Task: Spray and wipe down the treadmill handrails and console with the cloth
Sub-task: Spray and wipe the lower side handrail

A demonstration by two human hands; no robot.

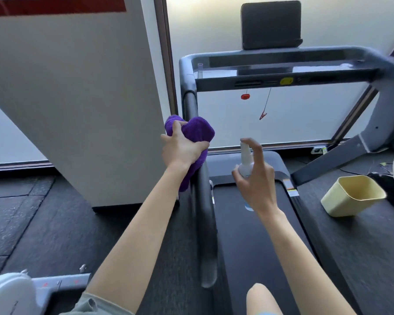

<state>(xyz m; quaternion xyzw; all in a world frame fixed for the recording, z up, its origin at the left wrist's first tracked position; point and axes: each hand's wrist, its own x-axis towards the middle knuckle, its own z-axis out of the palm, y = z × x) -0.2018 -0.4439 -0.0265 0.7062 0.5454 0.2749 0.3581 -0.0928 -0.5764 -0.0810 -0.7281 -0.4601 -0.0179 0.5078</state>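
Frosted glass panels run behind the treadmill, and dark rubbery flooring spreads under it, with a white partition (77, 98) standing off to the left. The left hand (182, 147) grips a bunched purple cloth (193, 135) and presses it against the left handrail (201, 201), fingers curled into the wad with the thumb over the top — a hold that suits rubbing along a round bar, since the cloth wraps partly round it. The cloth looks plush and thick, a terry or microfibre weave, and a loose tail of it hangs down beside the rail. The handrail itself is a smooth, dark tube with a slight sheen, running from the grey frame corner toward the person.

The right hand (256, 178) holds a small white spray bottle (246, 162) upright over the belt (259, 235), fingers wrapped round its body and the forefinger arched over the nozzle cap, seemingly ready to press. The nozzle seems to face the left rail, which would fit wetting the bar just ahead of the cloth, though no mist shows.

Further off, the console (282, 75) is a flat, glossy grey bar with a yellow button (286, 81) and a red clip (263, 115) dangling on a cord; a dark tablet (271, 23) rests above it. A pale yellow plastic tub (353, 195), squarish and tilted, sits to the right of the belt. Console and right handrail (373, 57) probably remain to be wiped.
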